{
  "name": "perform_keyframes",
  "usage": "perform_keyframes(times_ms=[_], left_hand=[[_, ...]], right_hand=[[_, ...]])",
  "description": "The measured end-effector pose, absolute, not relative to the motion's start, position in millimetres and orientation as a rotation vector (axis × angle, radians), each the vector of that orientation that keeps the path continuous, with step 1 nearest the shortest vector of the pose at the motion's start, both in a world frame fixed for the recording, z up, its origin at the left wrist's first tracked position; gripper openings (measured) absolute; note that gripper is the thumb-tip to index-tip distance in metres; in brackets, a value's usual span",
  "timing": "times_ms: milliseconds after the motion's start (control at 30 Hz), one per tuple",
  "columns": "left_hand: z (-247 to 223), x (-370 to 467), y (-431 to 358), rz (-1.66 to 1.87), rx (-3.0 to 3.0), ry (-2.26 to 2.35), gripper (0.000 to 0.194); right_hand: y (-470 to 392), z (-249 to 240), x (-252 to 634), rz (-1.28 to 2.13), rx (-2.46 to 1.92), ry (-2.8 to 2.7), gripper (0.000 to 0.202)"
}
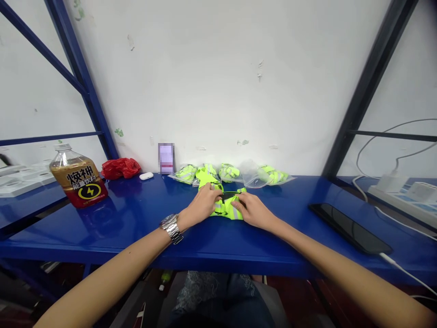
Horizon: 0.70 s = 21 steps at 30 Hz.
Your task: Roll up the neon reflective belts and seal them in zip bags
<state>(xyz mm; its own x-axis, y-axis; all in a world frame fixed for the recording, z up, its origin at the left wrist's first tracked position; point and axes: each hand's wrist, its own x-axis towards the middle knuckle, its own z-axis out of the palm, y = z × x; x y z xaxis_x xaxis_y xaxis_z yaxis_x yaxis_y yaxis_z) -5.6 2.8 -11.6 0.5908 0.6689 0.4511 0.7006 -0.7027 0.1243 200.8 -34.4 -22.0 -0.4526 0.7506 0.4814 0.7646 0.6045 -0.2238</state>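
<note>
A fluorescent yellow reflective vest (218, 208) with silver strips and dark edging lies bunched on the blue table (136, 228). My left hand (205, 200), a metal watch on its wrist, is closed on the vest's left side. On the right side, my right hand (254, 209) grips the cloth between thumb and fingers. A dark part of the vest shows between the two hands. Right behind them, several clear plastic bags (251, 175) with similar yellow cloth inside lie in a row along the wall.
At the left stand a large drink bottle (80, 177) and a red plastic bag (121, 168), with a white earphone case (146, 176) beside it. A phone (166, 158) leans on the wall. To the right lie a black phone (350, 228) on a cable and a power strip (406, 193).
</note>
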Motion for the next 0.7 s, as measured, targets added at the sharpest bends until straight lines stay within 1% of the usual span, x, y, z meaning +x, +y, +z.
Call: perform_keyframes(times_ms=[100, 167, 233, 300, 400, 533, 700], left_hand=[[-15, -2, 13, -0.632, -2.687, -1.153, 0.025], [-16, -1, 21, -0.552, -2.728, -1.153, 0.029], [-18, 0, 27, -0.523, -2.744, -1.156, 0.031], [-21, -1, 29, -0.542, -2.718, -1.158, 0.033], [-28, -1, 30, -0.548, -2.662, -1.169, 0.032], [-35, -2, 24, -0.491, -2.6, -1.187, 0.02], [-29, -5, 1, -0.518, -2.664, -1.156, 0.018]], right_hand=[[-23, -28, 200, -0.156, -1.232, -2.34, 0.034], [-18, -33, 199, -0.208, -1.211, -2.314, 0.029], [-18, -36, 198, -0.296, -1.132, -2.239, 0.025], [-22, -37, 198, -0.355, -1.009, -2.222, 0.027], [-33, -33, 200, -0.298, -0.88, -2.352, 0.028], [-40, -27, 205, -0.253, -0.848, -2.465, 0.047], [-28, -26, 209, -0.204, -0.856, -2.521, 0.037]])
